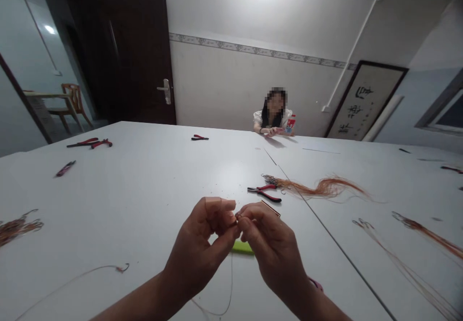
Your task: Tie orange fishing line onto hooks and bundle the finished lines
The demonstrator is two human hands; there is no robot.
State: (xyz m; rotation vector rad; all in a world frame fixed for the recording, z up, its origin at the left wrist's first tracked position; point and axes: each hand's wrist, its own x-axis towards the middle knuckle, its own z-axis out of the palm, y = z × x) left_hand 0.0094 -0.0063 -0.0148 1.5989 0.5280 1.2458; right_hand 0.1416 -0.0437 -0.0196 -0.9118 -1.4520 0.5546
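Both my hands meet above the near part of the white table (144,191). My left hand (202,244) and my right hand (269,248) each pinch a small piece between thumb and fingertips where they touch; it is too small to name. A thin copper-coloured strip (271,208) sticks out behind my right fingers. A thin line (229,292) hangs down from the pinch and loops below. A green object (241,247) lies on the table under my hands. Red-handled pliers (264,192) lie just beyond them.
A bundle of orange line with hooks (318,187) lies right of the pliers, more bundles at far right (430,234) and far left (18,225). A hooked line (121,268) lies near left. Other pliers (90,142) sit at the far edge. A person (275,116) sits across.
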